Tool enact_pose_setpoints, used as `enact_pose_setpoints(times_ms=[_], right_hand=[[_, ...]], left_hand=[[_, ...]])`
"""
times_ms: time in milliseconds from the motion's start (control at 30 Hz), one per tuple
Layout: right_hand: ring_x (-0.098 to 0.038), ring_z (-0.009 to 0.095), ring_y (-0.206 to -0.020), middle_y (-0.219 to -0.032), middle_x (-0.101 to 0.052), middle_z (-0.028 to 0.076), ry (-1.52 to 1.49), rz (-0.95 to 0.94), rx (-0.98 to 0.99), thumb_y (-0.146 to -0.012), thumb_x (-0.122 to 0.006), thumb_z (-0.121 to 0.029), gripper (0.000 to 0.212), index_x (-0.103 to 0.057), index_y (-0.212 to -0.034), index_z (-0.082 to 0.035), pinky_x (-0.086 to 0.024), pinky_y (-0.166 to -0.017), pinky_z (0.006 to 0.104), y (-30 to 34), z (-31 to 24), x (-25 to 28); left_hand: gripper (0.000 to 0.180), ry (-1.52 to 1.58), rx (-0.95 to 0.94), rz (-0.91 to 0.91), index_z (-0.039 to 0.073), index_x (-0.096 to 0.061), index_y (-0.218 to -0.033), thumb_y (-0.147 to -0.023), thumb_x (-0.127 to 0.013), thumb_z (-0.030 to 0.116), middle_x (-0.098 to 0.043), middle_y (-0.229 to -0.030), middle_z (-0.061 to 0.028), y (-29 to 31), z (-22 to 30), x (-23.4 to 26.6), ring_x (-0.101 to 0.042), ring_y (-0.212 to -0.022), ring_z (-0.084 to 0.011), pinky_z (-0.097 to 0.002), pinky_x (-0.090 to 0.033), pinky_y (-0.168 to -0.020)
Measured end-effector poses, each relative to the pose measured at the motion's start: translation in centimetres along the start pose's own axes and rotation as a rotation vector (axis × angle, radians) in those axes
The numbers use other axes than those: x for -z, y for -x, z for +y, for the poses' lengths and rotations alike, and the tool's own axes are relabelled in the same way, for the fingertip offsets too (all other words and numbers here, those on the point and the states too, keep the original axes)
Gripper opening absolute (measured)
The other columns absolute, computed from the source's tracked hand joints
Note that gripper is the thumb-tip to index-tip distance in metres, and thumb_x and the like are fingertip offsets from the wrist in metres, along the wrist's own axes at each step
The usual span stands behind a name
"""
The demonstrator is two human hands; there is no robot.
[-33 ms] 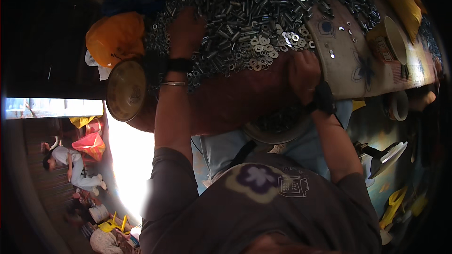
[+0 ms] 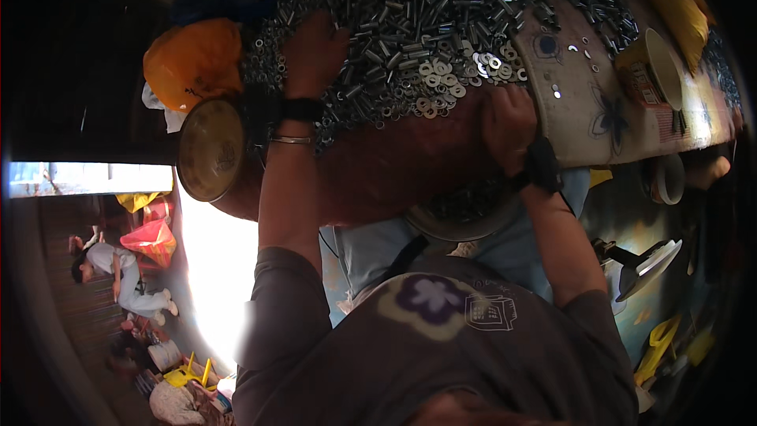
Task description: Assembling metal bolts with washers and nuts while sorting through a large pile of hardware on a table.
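A wide heap of small metal sleeves (image 2: pixel 394 12) covers the table in front of me, with small nuts or rings (image 2: pixel 268 63) at its left side. My left hand (image 2: pixel 314 51) rests among these parts, its fingers bent downward; whatever they hold is hidden. Along the heap's near edge lie flat washers (image 2: pixel 438 83). Just right of them, at the table's near edge, my right hand (image 2: pixel 511 120) is closed, fingers curled, and I cannot make out anything in it. Below the edge, a bowl of dark metal parts (image 2: pixel 465 203) shows by my lap.
On the left are an orange plastic bag (image 2: pixel 195 67) and a round metal bowl (image 2: pixel 211 150). A white tub (image 2: pixel 661 71) lies tipped at the right, near a few loose washers (image 2: pixel 557 91) on patterned cloth (image 2: pixel 583 122). Another person (image 2: pixel 118 272) is far to the left.
My left hand has shifted very slightly, and a bent fingertip shows more at its right side. My right hand has stayed in place.
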State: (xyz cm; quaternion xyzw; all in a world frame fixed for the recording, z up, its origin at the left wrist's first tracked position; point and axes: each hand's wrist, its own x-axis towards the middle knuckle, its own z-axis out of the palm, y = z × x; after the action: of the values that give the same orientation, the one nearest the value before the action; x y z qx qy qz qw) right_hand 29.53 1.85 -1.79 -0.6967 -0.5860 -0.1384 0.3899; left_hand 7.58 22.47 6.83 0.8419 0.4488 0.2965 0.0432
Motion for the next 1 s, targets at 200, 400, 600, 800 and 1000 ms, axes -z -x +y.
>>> enact_pose_setpoints(times_ms=[200, 400, 600, 800, 1000], right_hand=[[-0.053, 0.035, -0.078, -0.08, -0.054, 0.014, -0.026, -0.041, 0.073, -0.077, -0.057, -0.005, 0.006, -0.056, -0.083, -0.006, -0.044, -0.068, 0.0427, -0.3, 0.6, -0.5], [-0.056, 0.035, -0.081, -0.084, -0.059, 0.014, 0.115, -0.031, 0.194, -0.087, -0.054, -0.02, 0.014, -0.06, -0.088, -0.008, -0.046, -0.069, 0.0439, -0.1, 2.0, -1.4], [-0.058, 0.034, -0.078, -0.084, -0.062, 0.012, 0.095, 0.046, 0.286, -0.082, -0.057, -0.019, 0.012, -0.063, -0.086, -0.009, -0.047, -0.068, 0.0431, -0.3, 2.1, -1.7], [-0.059, 0.034, -0.08, -0.088, -0.063, 0.01, 0.132, 0.033, 0.296, -0.082, -0.057, -0.021, 0.015, -0.065, -0.09, -0.011, -0.048, -0.07, 0.0427, -0.3, 2.5, -2.0], [-0.06, 0.036, -0.081, -0.091, -0.064, 0.013, 0.158, -0.003, 0.33, -0.084, -0.055, -0.025, 0.019, -0.064, -0.093, -0.011, -0.048, -0.072, 0.0446, -0.2, 3.4, -2.5]], left_hand=[[0.035, -0.293, -0.06, -0.028, 0.003, -0.057, -0.105, -0.083, -0.057, 0.03, -0.063, -0.095, -0.0197, 2.4, 1.7, 4.5, -0.059, -0.091, -0.0379, -0.0452, -0.046, -0.077], [0.028, -0.414, 0.167, 0.072, 0.002, -0.058, -0.094, -0.082, -0.056, 0.027, -0.062, -0.086, -0.023, 8.5, 3.8, 14.9, -0.06, -0.083, -0.04, -0.0454, -0.047, -0.07], [0.037, -0.402, 0.283, -0.019, 0.001, -0.056, -0.115, -0.089, -0.058, 0.027, -0.064, -0.106, -0.0156, 19.7, -1.4, 28.2, -0.061, -0.101, -0.0223, -0.03, -0.045, -0.086], [0.041, -0.964, 0.597, -0.258, 0.005, -0.055, -0.117, -0.086, -0.058, 0.033, -0.064, -0.101, -0.0174, 35.5, -3.0, 32.0, -0.062, -0.093, -0.0342, -0.0398, -0.047, -0.078], [0.04, -0.091, 1.171, -0.561, 0.001, -0.062, -0.104, -0.085, -0.061, 0.035, -0.065, -0.093, -0.0174, 50.1, -4.1, 28.2, -0.062, -0.088, -0.0253, -0.0339, -0.046, -0.081]])
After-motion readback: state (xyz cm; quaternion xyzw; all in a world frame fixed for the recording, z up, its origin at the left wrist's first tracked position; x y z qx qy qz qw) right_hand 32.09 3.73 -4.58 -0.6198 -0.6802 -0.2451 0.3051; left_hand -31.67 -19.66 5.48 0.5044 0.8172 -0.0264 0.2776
